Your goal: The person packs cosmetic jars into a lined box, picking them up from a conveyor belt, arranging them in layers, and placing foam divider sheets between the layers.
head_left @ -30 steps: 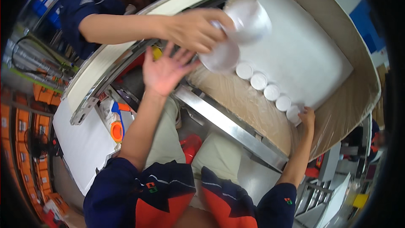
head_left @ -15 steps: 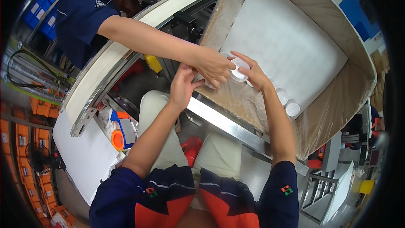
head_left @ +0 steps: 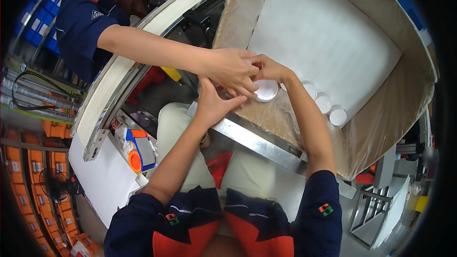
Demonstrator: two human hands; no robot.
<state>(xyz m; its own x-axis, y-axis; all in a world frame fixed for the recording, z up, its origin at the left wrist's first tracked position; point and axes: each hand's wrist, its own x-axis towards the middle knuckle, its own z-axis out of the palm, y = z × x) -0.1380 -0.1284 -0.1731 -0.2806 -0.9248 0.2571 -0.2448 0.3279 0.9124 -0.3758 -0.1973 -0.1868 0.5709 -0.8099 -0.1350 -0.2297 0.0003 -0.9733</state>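
A co-worker's hand reaches in from the left, over the near corner of a large plastic-lined carton. Just beneath it is my left hand, thumb stretched out and apart; its other fingers are partly covered by the co-worker's hand. My right hand meets the co-worker's fingertips, its fingers bent into a pinch. Between them a small pale edge shows, too hidden to name. Below my right hand lies a round white lid at the carton's edge. More white lids sit in a row beyond my right forearm.
A white sheet covers the carton's inside. Along its front runs a metal rail. A curved pale-topped rail crosses at left, above a white surface and a blue-orange tool. Orange bins stand far left.
My right hand has left the round white lid, moving up and left to the co-worker's fingers. My left thumb stretches farther right. The view has shifted slightly.
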